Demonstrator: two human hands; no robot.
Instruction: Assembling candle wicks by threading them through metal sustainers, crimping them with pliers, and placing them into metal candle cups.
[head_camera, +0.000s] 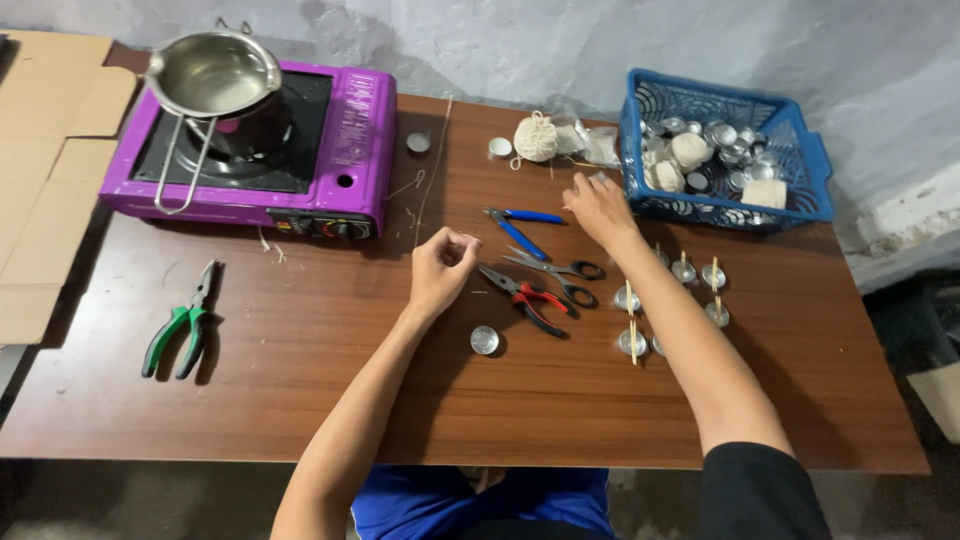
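My left hand hovers over the middle of the brown table, fingers pinched together, apparently on a thin pale string that runs up the table toward the stove. My right hand reaches toward the blue basket, fingers curled beside its near left corner; whether it holds something small I cannot tell. Between the hands lie blue-handled cutters, scissors and red-handled pliers. A small round metal cup sits just below my left hand.
A purple portable stove with a steel pot stands at the back left. Green-handled pliers lie at the left. A ball of twine is at the back. Several metal cups with sticks sit right of the tools. Cardboard lies left.
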